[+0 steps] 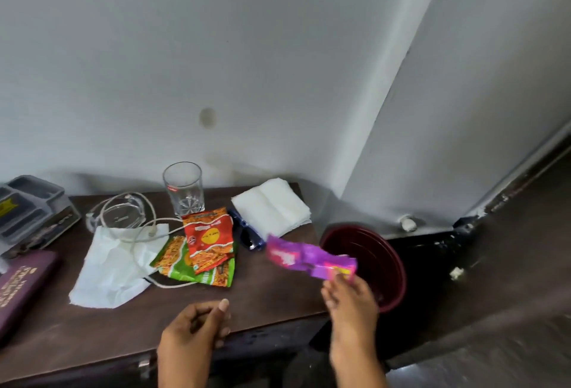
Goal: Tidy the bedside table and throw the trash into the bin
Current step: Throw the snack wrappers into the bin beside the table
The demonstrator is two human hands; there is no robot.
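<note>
My right hand point(349, 298) pinches one end of a purple wrapper point(306, 257), held in the air over the table's right edge, beside the dark red bin point(389, 267) on the floor. My left hand point(197, 325) hovers over the front of the dark wooden bedside table point(129, 329), fingers loosely curled, holding nothing. On the table lie a red snack packet point(208, 237) on top of a green snack packet point(185, 267), and a crumpled white tissue point(108, 270) under a white cable point(136, 227).
An empty glass point(183, 188) stands at the back. Folded white napkins point(273, 206) and blue sunglasses point(248, 236) lie at the right rear. A purple book point(18, 288) and a grey tray point(27, 208) sit at the left. White walls form a corner behind.
</note>
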